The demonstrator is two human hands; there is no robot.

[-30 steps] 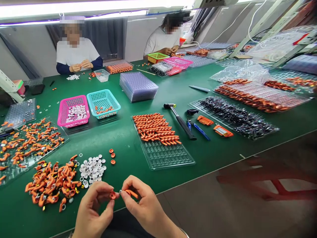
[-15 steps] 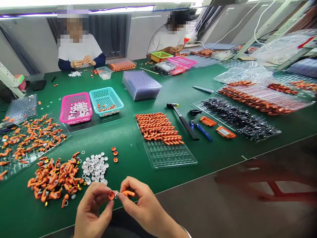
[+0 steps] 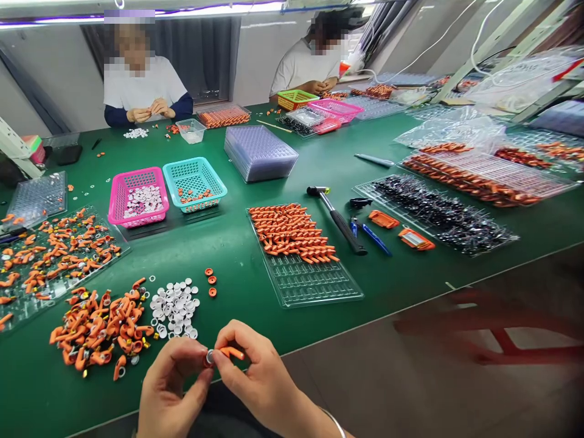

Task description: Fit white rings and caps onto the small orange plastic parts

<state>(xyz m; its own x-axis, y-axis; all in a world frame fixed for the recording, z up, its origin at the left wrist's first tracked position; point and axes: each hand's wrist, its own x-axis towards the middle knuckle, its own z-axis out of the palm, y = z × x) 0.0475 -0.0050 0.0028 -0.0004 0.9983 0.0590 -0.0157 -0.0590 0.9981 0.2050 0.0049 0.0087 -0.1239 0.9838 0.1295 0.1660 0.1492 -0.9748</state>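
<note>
My left hand point(image 3: 176, 380) is closed, its thumb and fingertips pinching a small round orange cap, mostly hidden now behind a white round disc point(image 3: 209, 358). My right hand point(image 3: 255, 371) is closed on an orange earbud shell point(image 3: 234, 353), whose stem sticks out past the fingers. The disc lies between both hands' fingertips, against the cap. Just beyond my hands is a pile of white discs point(image 3: 176, 309), with several orange caps point(image 3: 212, 280) in a short row beside it. A heap of orange earbud shells point(image 3: 103, 328) lies to the left.
A clear tray partly filled with orange pieces point(image 3: 292, 231) lies ahead, near a hammer point(image 3: 340, 222) and blue-handled pliers point(image 3: 375, 239). Pink point(image 3: 139, 219) and turquoise baskets point(image 3: 196, 204) stand farther back. Two people sit across the green table point(image 3: 255, 328).
My hands have come closer together. The white disc has moved left onto the orange cap's open face, which was visible before and is now mostly covered.
</note>
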